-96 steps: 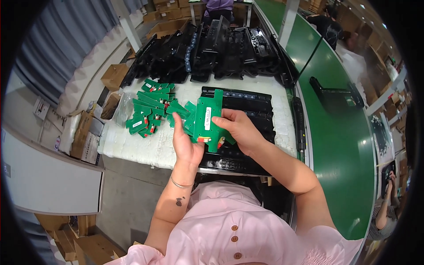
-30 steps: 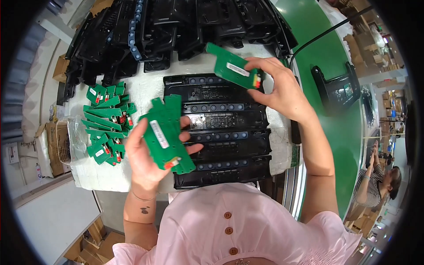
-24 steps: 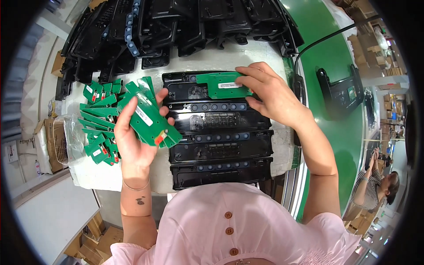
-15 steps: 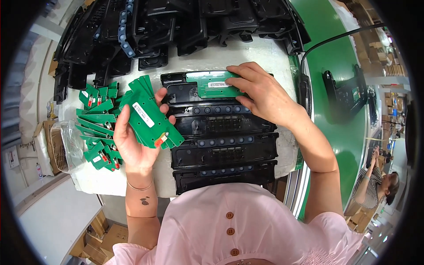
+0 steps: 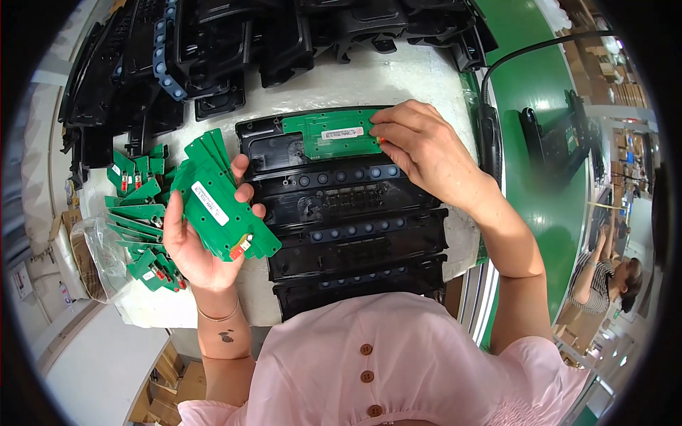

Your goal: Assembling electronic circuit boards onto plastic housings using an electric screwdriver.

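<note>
My left hand [image 5: 190, 261] is closed round a fanned stack of green circuit boards [image 5: 224, 213]. The top board carries a white label and a red-and-white connector at its near end. Another green circuit board [image 5: 334, 148] lies in the farthest of several long black plastic panels [image 5: 266, 162], label up. At that board's right end the fingers of my right hand [image 5: 437, 149] are pinched together by a red connector, partly covering it. Rows of round blue-grey buttons [image 5: 341, 176] run along the nearer panels.
More green boards [image 5: 145, 213] with red connectors lie left of my left hand, beside a clear plastic bag [image 5: 103, 259]. Black plastic housings [image 5: 277, 50] are heaped at the back. A black cable [image 5: 490, 121] runs along the right. Another person [image 5: 604, 284] is at far right.
My right fingers have drawn in from their spread over the board to its right end, so its connector now shows. My left hand still holds the stack; the whole view has shifted slightly.
</note>
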`<state>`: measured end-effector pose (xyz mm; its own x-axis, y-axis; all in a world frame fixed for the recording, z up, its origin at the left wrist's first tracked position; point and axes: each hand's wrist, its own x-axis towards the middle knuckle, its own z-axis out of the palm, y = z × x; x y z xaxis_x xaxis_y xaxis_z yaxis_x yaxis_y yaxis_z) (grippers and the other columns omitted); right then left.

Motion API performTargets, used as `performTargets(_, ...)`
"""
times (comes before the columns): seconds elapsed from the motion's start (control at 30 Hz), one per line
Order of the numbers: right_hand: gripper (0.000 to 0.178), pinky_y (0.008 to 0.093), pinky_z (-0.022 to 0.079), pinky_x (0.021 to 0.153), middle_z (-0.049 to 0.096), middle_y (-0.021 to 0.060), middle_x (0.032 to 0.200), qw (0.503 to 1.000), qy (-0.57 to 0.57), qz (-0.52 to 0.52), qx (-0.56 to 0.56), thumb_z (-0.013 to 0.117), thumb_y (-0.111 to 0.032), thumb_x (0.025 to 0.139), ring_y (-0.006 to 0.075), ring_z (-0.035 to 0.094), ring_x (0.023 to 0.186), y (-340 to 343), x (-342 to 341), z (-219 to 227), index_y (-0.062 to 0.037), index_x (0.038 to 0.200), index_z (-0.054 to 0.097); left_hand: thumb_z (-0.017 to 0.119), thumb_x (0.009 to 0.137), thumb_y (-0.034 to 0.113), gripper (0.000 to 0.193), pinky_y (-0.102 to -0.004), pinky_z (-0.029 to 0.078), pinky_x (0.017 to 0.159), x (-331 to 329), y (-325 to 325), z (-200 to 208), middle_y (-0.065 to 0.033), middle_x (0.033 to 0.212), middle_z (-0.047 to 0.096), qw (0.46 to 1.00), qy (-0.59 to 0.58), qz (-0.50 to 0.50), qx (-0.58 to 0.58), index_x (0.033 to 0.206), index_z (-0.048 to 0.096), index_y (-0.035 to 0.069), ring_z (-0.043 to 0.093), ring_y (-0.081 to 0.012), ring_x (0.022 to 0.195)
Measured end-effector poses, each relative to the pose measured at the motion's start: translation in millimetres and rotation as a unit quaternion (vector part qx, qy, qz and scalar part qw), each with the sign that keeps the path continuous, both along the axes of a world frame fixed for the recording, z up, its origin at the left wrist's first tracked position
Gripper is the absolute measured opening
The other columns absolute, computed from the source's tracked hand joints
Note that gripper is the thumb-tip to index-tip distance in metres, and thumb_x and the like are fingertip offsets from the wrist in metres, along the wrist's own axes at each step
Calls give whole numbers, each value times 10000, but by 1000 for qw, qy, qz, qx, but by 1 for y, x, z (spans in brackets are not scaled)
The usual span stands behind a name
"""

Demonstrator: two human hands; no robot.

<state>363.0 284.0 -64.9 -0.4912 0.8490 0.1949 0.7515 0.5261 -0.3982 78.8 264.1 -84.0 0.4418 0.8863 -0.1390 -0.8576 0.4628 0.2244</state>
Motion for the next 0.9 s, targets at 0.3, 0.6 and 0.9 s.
performTargets(0.3, 174, 340, 442, 744, 573, 101, 941, 997, 69, -9, 36, 650, -41, 659, 257, 532, 860, -5, -20, 13, -6, 818, 587, 315, 904, 326, 518, -475, 378, 920, 6, -5, 6, -212, 1328, 286, 999, 25, 22, 16, 1307, 268, 4, 457, -290, 1084)
performTargets(0.6, 365, 336, 452, 673, 551, 113, 853, 986, 114, -13, -118, 698, -283, 667, 278, 549, 787, -37, -100, 40, -38, 869, 519, 298, 917, 394, 514, -391, 316, 990, 44, -24, 14, -127, 1347, 281, 974, 204, 80, 51, 1302, 285, 54, 330, -222, 1205)
performTargets(0.9, 381, 330, 455, 719, 522, 143, 1024, 989, 125, -66, -35, 691, 10, 594, 291, 539, 864, -40, -33, 52, -13, 956, 573, 360, 900, 359, 415, -386, 445, 801, -1, -11, 12, -164, 1192, 480, 982, 131, 134, -39, 1173, 464, 65, 558, -224, 895)
